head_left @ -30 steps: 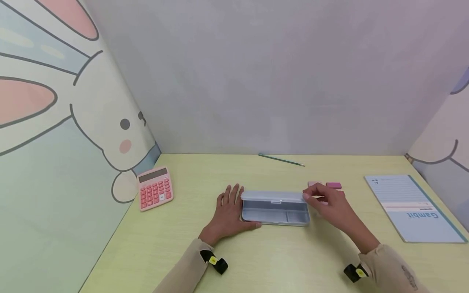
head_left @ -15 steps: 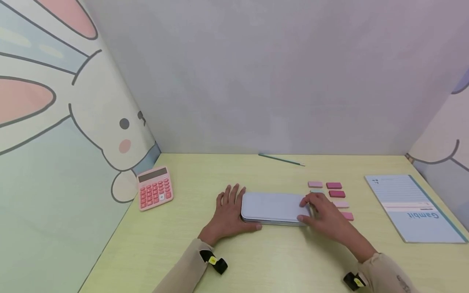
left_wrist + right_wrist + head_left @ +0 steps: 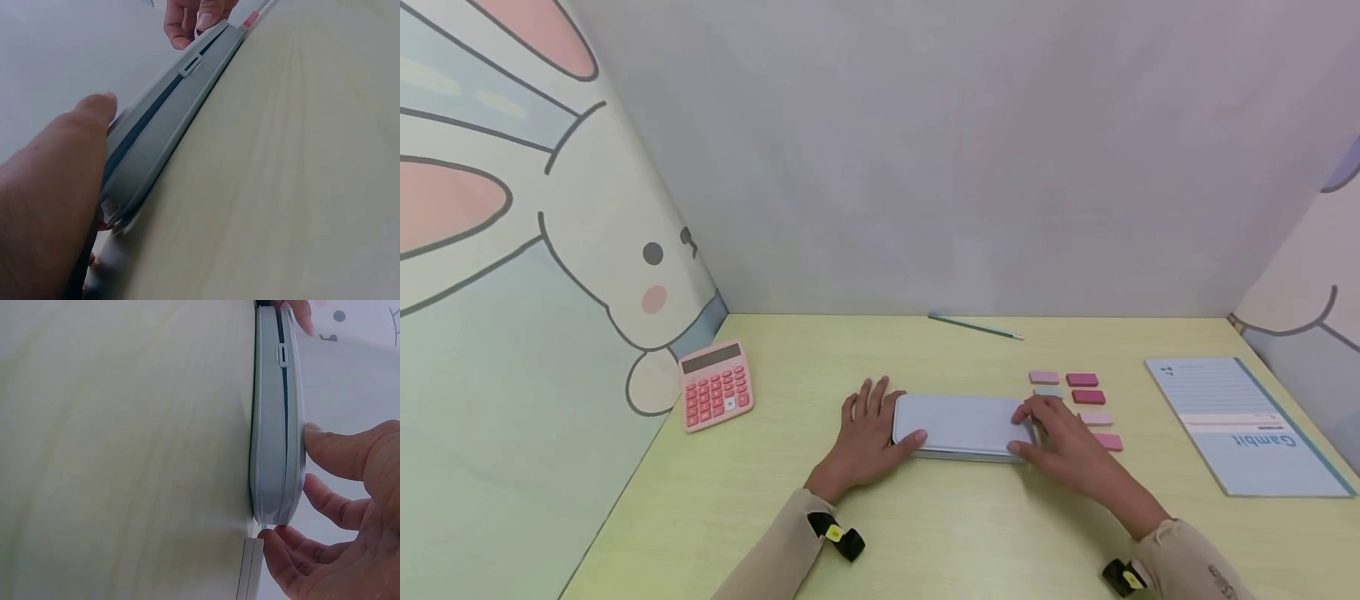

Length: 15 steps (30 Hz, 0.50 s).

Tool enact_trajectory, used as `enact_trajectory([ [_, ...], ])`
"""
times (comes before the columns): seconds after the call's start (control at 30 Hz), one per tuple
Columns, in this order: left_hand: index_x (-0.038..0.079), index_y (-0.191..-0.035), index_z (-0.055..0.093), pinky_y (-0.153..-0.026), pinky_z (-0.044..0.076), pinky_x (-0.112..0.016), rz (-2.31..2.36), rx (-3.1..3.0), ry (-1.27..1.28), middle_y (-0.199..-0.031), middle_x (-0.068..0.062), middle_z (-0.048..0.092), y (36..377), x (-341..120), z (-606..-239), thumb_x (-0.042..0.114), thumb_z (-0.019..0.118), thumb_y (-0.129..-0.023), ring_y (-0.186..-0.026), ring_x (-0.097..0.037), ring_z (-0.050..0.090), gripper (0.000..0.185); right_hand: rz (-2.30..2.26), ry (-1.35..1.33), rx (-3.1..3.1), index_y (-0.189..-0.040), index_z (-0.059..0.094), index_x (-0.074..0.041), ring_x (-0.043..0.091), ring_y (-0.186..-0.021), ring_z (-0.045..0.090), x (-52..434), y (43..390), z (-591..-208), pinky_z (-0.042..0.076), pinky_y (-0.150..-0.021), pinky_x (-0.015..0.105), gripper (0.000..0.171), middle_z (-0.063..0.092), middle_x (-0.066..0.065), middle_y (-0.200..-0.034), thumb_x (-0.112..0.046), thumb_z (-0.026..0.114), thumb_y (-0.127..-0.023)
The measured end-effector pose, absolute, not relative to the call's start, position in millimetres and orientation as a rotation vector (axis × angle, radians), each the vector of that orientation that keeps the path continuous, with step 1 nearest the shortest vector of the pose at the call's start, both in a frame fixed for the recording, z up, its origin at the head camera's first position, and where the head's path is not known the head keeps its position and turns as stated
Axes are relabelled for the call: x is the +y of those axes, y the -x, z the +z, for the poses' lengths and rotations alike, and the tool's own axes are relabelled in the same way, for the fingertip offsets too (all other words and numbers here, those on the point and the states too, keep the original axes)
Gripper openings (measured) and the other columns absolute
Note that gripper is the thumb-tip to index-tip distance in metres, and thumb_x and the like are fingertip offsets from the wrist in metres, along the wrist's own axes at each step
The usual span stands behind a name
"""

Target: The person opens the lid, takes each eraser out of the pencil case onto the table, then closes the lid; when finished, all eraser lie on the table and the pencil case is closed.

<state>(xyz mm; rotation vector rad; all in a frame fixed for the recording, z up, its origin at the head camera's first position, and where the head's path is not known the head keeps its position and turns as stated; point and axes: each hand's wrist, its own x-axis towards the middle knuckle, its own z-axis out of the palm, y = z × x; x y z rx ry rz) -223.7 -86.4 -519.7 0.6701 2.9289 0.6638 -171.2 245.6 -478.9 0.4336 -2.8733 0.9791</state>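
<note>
A pale blue-grey pencil case [image 3: 962, 423] lies shut on the yellow-green desk [image 3: 925, 533]. My left hand [image 3: 871, 432] lies flat at its left end, fingers straight on the desk and thumb on the lid. My right hand [image 3: 1058, 437] covers the right end, fingers on the lid and thumb at the front edge. In the left wrist view my left hand [image 3: 50, 187] fills the near side of the case [image 3: 169, 119]. The right wrist view shows my right hand [image 3: 350, 487] with its thumb pressing the lid of the case [image 3: 275, 425].
Several pink erasers [image 3: 1082, 398] lie in rows just right of the case. A pink calculator [image 3: 717, 385] sits at the left wall, a green pencil [image 3: 976, 327] at the back, and a blue notebook [image 3: 1247, 425] at the right. Booth walls enclose three sides.
The lid, standing open a second ago, came down under my right hand and the case is shut. My left thumb moved up onto the lid.
</note>
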Motion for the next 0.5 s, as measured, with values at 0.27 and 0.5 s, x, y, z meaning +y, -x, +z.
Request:
enact_trajectory([
  [0.27,0.017,-0.16,0.041,-0.127,0.016,-0.068,0.675,2.937,-0.644,-0.179,-0.016,0.022,222.5,-85.1,-517.8,0.077,0.049,-0.1,-0.168,-0.044,0.014,0.085,0.962,-0.451,-2.864,-0.108,0.066,-0.016,0.035,-0.117,0.062,245.4,171.1,-479.9,0.05,-0.097,0.057,0.031,0.065,0.018,-0.128,-0.018,0.089,-0.088],
  [0.5,0.015,-0.16,0.04,-0.126,0.017,-0.069,0.651,2.947,-0.639,-0.178,-0.016,0.023,220.2,-86.7,-518.9,0.08,0.049,-0.098,-0.167,-0.044,0.016,0.091,0.959,-0.449,-2.856,-0.108,0.065,-0.015,0.04,-0.122,0.06,241.6,168.7,-481.3,0.047,-0.099,0.06,0.033,0.064,0.021,-0.129,-0.015,0.09,-0.086],
])
